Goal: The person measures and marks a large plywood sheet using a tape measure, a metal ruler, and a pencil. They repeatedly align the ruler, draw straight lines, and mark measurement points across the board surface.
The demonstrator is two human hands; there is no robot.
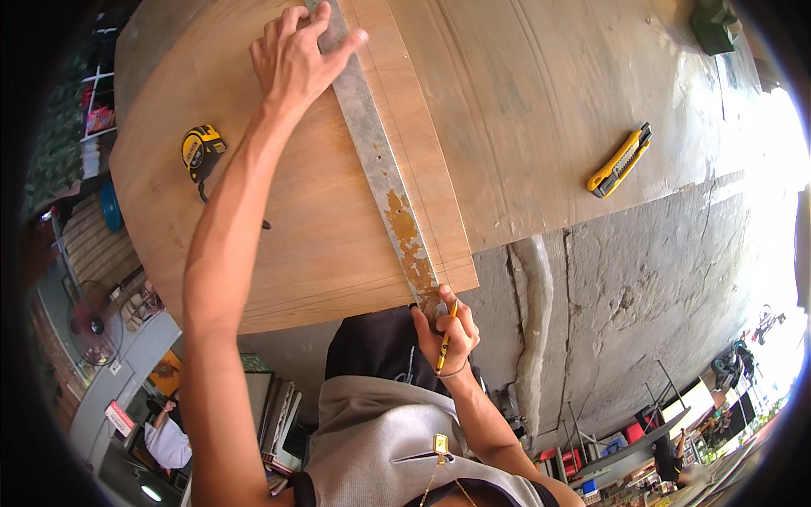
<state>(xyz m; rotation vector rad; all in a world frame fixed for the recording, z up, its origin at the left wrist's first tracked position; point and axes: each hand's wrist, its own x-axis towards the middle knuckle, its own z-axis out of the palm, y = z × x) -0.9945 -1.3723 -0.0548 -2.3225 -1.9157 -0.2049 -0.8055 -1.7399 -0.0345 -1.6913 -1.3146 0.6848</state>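
A long steel straightedge (372, 135), worn with brownish patches near its close end, lies along a plywood sheet (321, 220). Thin pencil lines run beside it and across the sheet's near edge. At the far end my left hand (296, 63) rests on the straightedge, fingers spread and thumb stretched across it. My right hand (452, 338) is closed around a yellow and black pencil (445, 346), its thumb and fingers also at the straightedge's near end. Left of my left forearm sits a yellow and black tape measure (201, 152), its strap partly hidden by the arm.
A yellow utility knife (621, 160) lies on the larger wooden surface (515, 110) to the right. A dark green object (714, 25) stands at the far right. Cracked concrete (642, 279) shows below. A fan (95, 325) and a person in white (169, 439) are at left.
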